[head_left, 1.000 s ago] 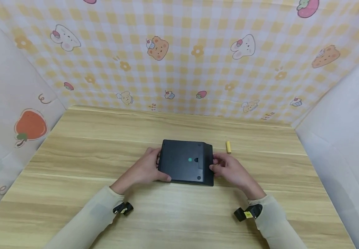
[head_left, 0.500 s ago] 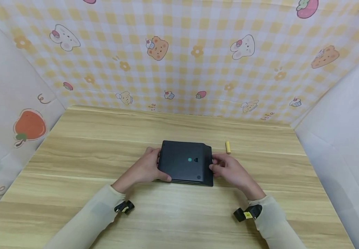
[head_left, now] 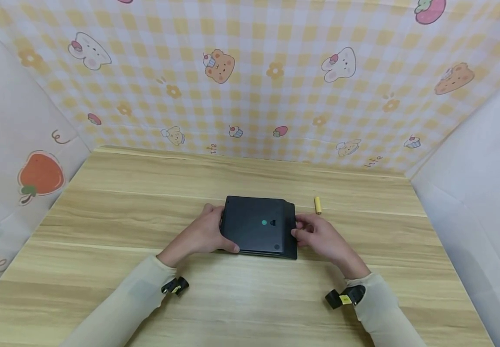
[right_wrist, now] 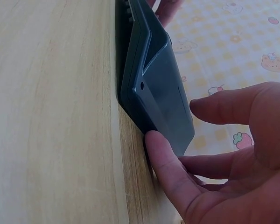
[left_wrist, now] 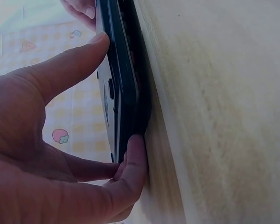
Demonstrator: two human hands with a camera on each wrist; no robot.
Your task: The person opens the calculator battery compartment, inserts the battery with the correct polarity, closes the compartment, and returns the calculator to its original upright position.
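A black desk calculator point(head_left: 252, 224) lies face down at the middle of the table, its back with a green dot and a small latch turned up. Keys show along its underside in the right wrist view. My left hand point(head_left: 204, 233) grips the left end, thumb along the near edge and fingers around the far left side. At the right end, my right hand point(head_left: 319, 236) holds the thicker edge, fingertips point(right_wrist: 158, 142) at its lower rim and thumb by the back. A yellow battery point(head_left: 317, 205) lies on the table just beyond my right hand.
The wood-grain table point(head_left: 250, 308) runs back to a yellow checked cloth point(head_left: 250, 96). White cloth hangs on both sides. Each wrist carries a small black camera over a cream sleeve point(head_left: 124, 299).
Between the first frame and now the calculator's tilt has altered slightly. Both hands stay on its ends, and the battery lies where it was.
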